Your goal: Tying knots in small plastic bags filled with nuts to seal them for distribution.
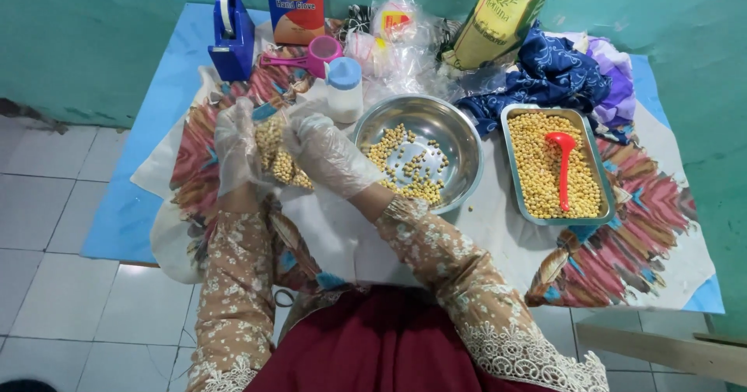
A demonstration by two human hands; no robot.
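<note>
Both my hands wear thin clear plastic gloves. My left hand [236, 149] and my right hand [331, 154] together hold a small clear plastic bag of yellow beans [274, 152] just above a patterned cloth [622, 244]. To the right of my right hand sits a round steel bowl [459, 131] with scattered yellow beans in it. Further right, a rectangular steel tray [599, 170] is filled with the same beans, with a red plastic scoop [563, 162] lying in it.
Behind the hands stand a white bottle with a blue cap [344, 88], a pink measuring cup [319, 53], a blue tape dispenser [231, 38], a box of gloves [296, 7], clear bags [397, 42], a yellow-green sack [498, 18] and bunched blue cloth [552, 77]. Tiled floor lies left.
</note>
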